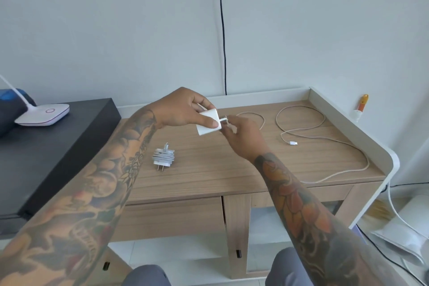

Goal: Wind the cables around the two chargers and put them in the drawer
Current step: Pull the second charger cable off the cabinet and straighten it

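Observation:
My left hand point(185, 109) grips a white charger block point(207, 126) above the wooden desk point(209, 169). My right hand point(243, 133) pinches the cable where it leaves the block. The long beige cable point(301, 123) trails in loose loops over the right part of the desk, its white plug point(293, 143) lying flat. A second white charger point(163, 157) lies on the desk at the left, its cable wound around it and its prongs pointing toward me. The drawer point(171, 218) under the desktop is shut.
A black cabinet point(58, 151) adjoins the desk on the left and bears a white lamp base point(44, 115). A raised white rim point(343, 111) borders the desk's back and right side. A black cord point(222, 30) hangs down the wall. White objects and cords lie on the floor at the right.

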